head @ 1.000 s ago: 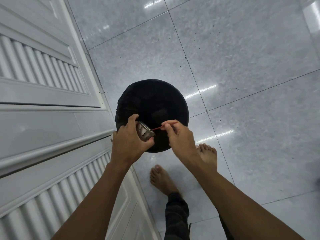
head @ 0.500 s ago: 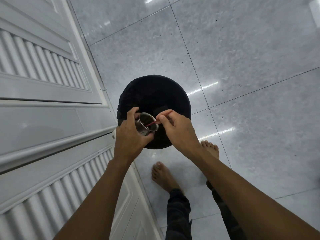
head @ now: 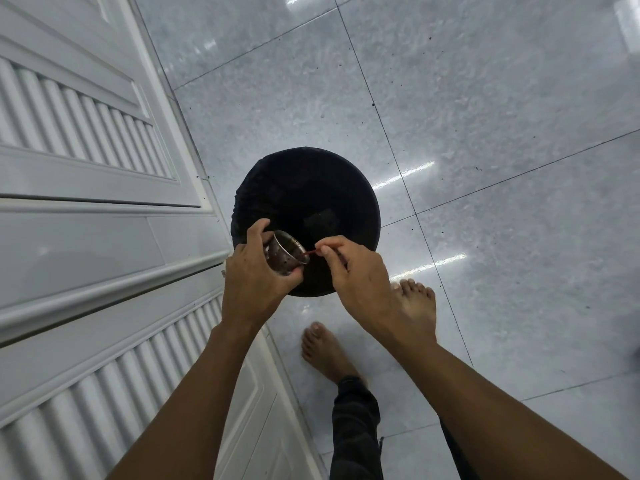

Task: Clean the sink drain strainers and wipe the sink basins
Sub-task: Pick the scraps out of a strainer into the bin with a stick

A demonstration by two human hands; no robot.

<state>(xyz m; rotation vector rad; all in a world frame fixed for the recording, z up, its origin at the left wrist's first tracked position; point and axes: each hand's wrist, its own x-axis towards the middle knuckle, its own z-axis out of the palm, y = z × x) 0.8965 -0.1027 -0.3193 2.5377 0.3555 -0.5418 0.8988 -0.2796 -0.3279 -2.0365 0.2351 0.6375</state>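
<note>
Strainer (head: 287, 252) tilted more now, hands over black bin (head: 306, 188) by cabinet (head: 104, 209).

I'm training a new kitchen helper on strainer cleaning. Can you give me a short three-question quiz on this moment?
1. Which hand holds the metal strainer: the left hand or the right hand?
2. True or false: the strainer is held above the black bin.
3. What do the right hand's fingers pinch?
A. a sponge
B. a thin red stick
C. a cloth

Key: 1. the left hand. 2. True. 3. B; its tip points into the strainer's mouth.
</note>
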